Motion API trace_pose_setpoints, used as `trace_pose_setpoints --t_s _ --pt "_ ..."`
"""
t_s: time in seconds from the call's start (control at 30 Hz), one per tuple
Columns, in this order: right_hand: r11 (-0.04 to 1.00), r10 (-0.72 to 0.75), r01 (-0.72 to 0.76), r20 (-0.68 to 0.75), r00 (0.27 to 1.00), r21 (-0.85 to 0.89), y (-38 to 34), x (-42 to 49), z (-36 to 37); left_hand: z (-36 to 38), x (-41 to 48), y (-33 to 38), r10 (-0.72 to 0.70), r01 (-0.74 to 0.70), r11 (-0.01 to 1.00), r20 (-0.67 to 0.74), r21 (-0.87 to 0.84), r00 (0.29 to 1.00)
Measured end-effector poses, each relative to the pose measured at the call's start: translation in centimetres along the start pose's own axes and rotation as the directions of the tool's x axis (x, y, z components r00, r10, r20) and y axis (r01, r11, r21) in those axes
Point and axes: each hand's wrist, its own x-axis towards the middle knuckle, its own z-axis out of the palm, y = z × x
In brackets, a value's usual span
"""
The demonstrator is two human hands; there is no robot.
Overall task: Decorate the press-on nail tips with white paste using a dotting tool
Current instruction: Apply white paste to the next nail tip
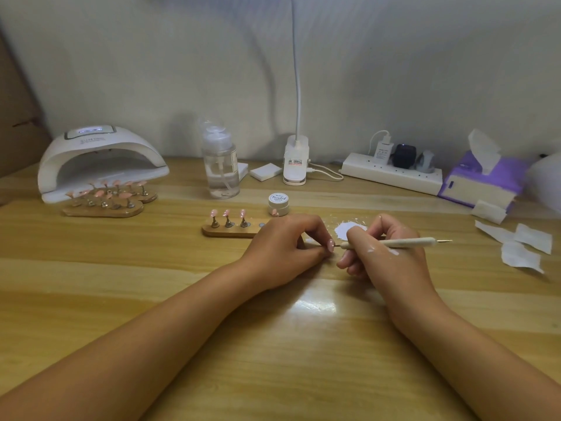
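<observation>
Forearms (170,335) on bench (91,268); L hand (285,243) fingers pinch pink nail tip (330,243), R hand (385,253) fingers grip dotting tool (403,242), point touching it; white paste (349,230) beyond R fingers.

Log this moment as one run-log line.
step: dotting nail tip | left hand: pinches nail tip | right hand: holds dotting tool, tip at nail | white paste: on table
</observation>
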Motion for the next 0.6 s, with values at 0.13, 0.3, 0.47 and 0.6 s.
trace_pose_setpoints --t_s 0.13,0.3,0.47,0.6 --pt "1.0 -0.005 0.005 0.019 1.0 -0.021 0.21 0.12 -0.07 0.04 -0.02 0.0 -0.005 0.005 1.0 0.007 0.001 1.0" --pt "1.0 -0.014 0.014 0.016 1.0 -0.018 0.2 0.1 0.07 -0.03 0.01 0.0 -0.006 0.006 1.0 0.01 -0.002 1.0" --pt "1.0 0.0 0.001 0.023 1.0 -0.027 0.24 0.06 0.08 -0.01 0.01 -0.02 -0.008 0.008 1.0 0.011 0.0 1.0" --pt "1.0 -0.023 0.023 0.013 1.0 -0.007 0.35 0.15 -0.11 0.01 0.0 -0.01 -0.008 0.008 1.0 0.012 -0.002 1.0"
